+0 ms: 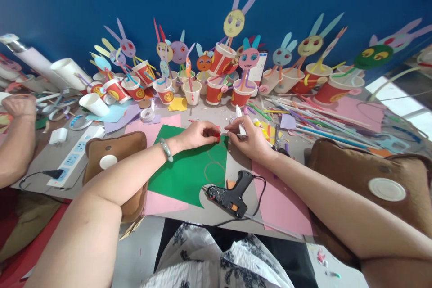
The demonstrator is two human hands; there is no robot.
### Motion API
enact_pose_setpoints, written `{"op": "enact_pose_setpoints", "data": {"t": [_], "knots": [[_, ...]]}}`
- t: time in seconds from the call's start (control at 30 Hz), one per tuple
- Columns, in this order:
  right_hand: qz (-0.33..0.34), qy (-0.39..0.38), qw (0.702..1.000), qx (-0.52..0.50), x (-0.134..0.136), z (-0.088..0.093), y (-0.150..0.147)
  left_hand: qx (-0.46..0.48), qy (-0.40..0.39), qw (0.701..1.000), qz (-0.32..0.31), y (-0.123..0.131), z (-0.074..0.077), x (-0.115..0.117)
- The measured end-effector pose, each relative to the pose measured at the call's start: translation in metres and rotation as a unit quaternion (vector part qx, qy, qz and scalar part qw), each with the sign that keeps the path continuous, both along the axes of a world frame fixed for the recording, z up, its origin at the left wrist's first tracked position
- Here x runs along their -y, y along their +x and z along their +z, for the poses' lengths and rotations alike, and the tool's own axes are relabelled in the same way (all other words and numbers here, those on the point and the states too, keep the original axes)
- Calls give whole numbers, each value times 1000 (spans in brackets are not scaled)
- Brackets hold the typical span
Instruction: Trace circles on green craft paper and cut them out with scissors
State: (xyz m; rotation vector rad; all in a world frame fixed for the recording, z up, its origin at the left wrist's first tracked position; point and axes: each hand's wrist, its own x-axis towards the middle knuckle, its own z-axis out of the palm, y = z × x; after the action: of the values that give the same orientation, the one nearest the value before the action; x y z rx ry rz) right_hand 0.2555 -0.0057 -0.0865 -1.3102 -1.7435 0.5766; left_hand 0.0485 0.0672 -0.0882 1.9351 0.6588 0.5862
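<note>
The left hand (200, 136) pinches a small red piece (218, 137) over green paper (177, 162), just left of the nearby right hand (251, 138), which grips a white pen-like tube (239, 115), its long axis pointing forward beyond that hand.

Wears a smooth, rounded, pale grey-green bangle (165, 150) on the left wrist. Has both forearms (137, 168) bare past the elbows. Shows, at the near edge, a gathered white fabric garment (194, 252) with black floral pattern.
</note>
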Motion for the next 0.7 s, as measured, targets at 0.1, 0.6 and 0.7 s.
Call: {"op": "enact_pose_setpoints", "data": {"t": [0.1, 0.6, 0.7], "knots": [[1, 5, 1000, 0, 0, 0, 0, -2, -3, 1000, -4, 0, 1, 1], [5, 7, 1000, 24, -1, -3, 2, -33, 51, 998, -5, 1, 6, 3], [7, 7, 1000, 21, -1, -3, 2, -40, 67, 997, -6, 1, 6, 3]]}}
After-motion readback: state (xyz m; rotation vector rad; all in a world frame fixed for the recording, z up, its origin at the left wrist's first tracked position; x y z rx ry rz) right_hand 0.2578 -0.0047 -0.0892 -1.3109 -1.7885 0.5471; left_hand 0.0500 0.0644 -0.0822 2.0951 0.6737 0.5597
